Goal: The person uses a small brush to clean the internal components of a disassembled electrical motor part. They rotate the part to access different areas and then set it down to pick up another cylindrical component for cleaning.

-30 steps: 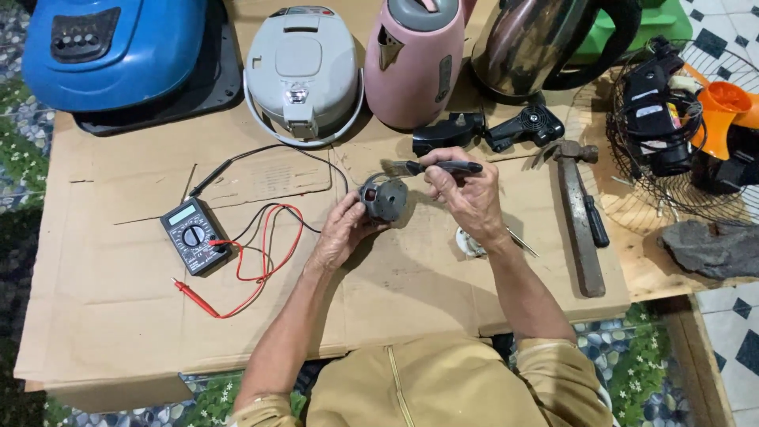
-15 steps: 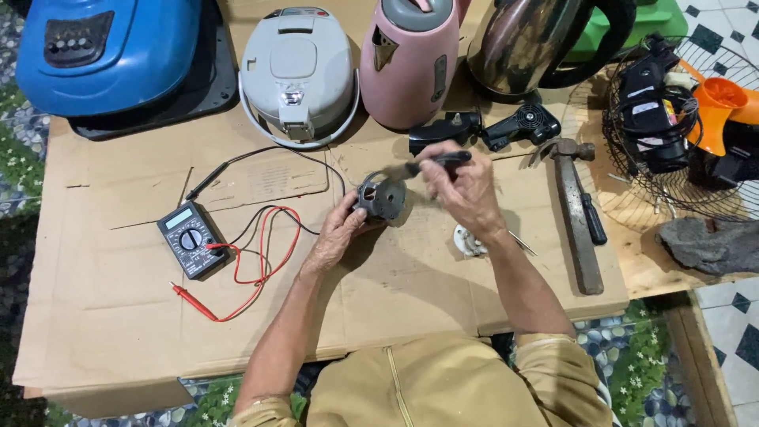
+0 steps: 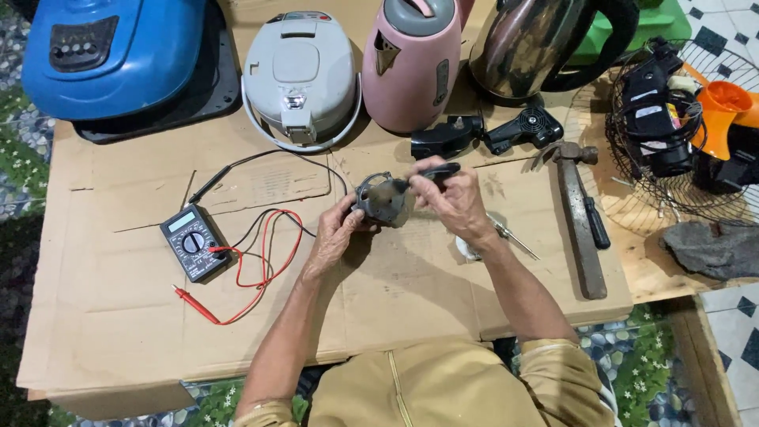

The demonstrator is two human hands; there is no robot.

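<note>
From the head view, your left hand (image 3: 336, 237) cups a small round motor (image 3: 381, 199) from below and the side, fingers wrapped around its body so it sits steady just above the cardboard-covered counter (image 3: 118, 316), near the middle of the work area. Your right hand (image 3: 449, 199) is closed around a dark-handled screwdriver (image 3: 433, 171), its tip brought in against the top of the motor; holding the part in one hand lets you angle it toward the tool.

To your left, a multimeter (image 3: 192, 242) lies flat on the cardboard with its red lead (image 3: 253, 261) and black lead (image 3: 261, 170) looped loosely beside it, close enough to reach but apart from your hands. Just right of your right wrist a second, slim screwdriver (image 3: 514, 236) rests on the counter, and further right a hammer (image 3: 579, 213) lies lengthwise.

Along the far edge stand a white rice cooker (image 3: 300, 75), a pink kettle (image 3: 411, 63) and a steel kettle (image 3: 538, 47), with two black plastic parts (image 3: 486, 134) lying in front of them. A fan guard (image 3: 680, 134) with an orange fan blade (image 3: 723, 111) sits at the right.
</note>
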